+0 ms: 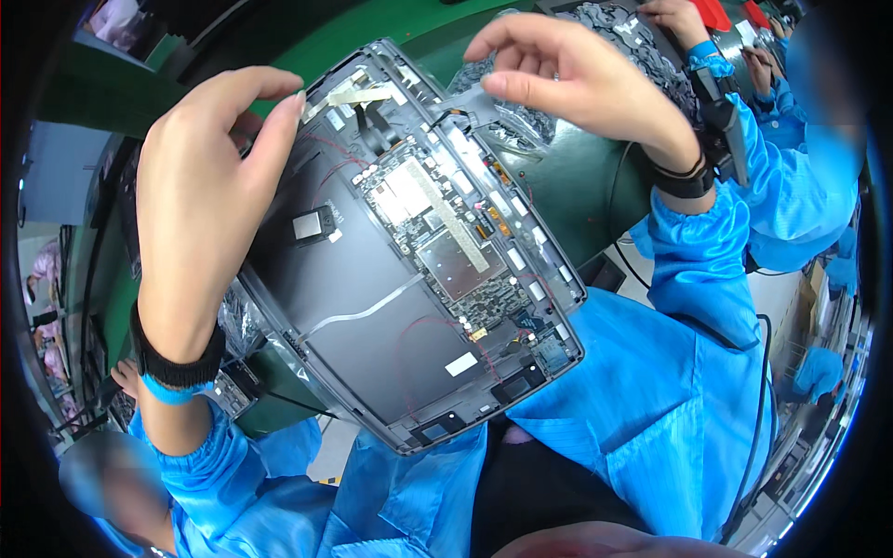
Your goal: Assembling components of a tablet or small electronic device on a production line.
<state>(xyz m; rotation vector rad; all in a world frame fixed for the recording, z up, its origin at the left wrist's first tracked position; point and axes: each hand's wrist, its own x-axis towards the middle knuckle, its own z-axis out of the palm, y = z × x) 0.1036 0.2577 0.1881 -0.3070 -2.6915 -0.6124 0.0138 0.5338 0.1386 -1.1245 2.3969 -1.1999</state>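
Observation:
An opened tablet-like device (363,270) lies tilted in front of me, its dark grey shell exposing a circuit board (456,251), thin red wires and a white flat cable (367,307). My left hand (200,177) is at its far left edge, thumb and index fingertips close together in a pinch; whatever lies between them is too small to make out. Above the far right corner, my right hand (581,84) hovers with thumb and index finger apart. A translucent strip (473,104) shows just below that thumb, and I cannot tell whether they touch.
Dark parts in clear plastic wrapping (614,37) are heaped beyond the device on the green table (567,177). A black cable (619,195) runs at the right. Co-workers in blue sleeves (791,195) sit at the right, and another person is at the lower left.

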